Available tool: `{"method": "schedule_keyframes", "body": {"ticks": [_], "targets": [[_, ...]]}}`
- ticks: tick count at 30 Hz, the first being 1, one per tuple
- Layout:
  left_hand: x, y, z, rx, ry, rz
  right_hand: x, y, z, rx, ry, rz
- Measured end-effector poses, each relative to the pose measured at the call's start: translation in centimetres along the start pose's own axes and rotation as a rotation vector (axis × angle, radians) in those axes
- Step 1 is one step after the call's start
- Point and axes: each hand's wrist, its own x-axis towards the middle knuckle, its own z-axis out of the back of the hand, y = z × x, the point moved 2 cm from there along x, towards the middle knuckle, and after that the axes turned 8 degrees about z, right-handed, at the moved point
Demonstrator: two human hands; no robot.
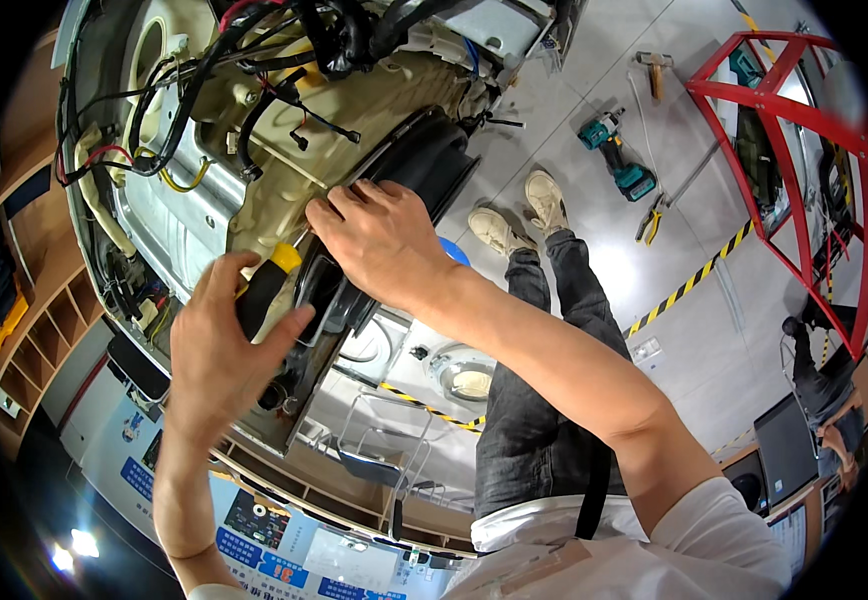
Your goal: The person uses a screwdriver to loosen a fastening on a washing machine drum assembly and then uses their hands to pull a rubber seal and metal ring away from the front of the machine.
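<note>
A screwdriver (265, 292) with a black and yellow handle stands tilted at the edge of the vehicle body. My left hand (216, 345) is around its handle with thumb and forefinger spread apart; the thumb does not touch the handle. At the yellow end, my right hand (379, 240) has its fingers bent down and closed near the screwdriver's shaft. What its fingertips grip is hidden. Under and beside this hand runs a black trim part (419, 160) along the edge of the cream-coloured body (284, 205).
Loose black wiring (199, 95) hangs over the body's far side. On the floor lie a teal cordless drill (616, 155), a hammer (656, 75) and yellow-handled pliers (649, 222). A red metal frame (774, 110) stands at right. A folding chair (384, 450) is below the body.
</note>
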Motion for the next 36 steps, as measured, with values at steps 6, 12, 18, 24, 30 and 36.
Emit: {"method": "schedule_keyframes", "body": {"ticks": [6, 12, 18, 24, 30, 36], "targets": [[0.6, 1.8, -0.4, -0.581, 0.359, 0.561, -0.1, 0.0, 0.4, 0.003, 0.068, 0.005], [-0.3, -0.2, 0.2, 0.075, 0.028, 0.015, -0.4, 0.0, 0.4, 0.007, 0.072, -0.008], [0.5, 2.4, -0.7, -0.629, 0.366, 0.357, -1.0, -0.2, 0.2, 0.039, 0.015, -0.034], [-0.1, 2.1, -0.8, -0.619, 0.362, 0.507, -0.7, -0.3, -0.1, 0.021, 0.083, -0.027], [-1.1, 0.7, -1.5, -0.142, 0.089, 0.172, -0.6, -0.3, 0.1, 0.056, 0.099, -0.011], [-0.9, 2.5, -1.7, -0.86, 0.375, 0.552, -1.1, -0.2, -0.1, 0.052, 0.102, -0.022]]}}
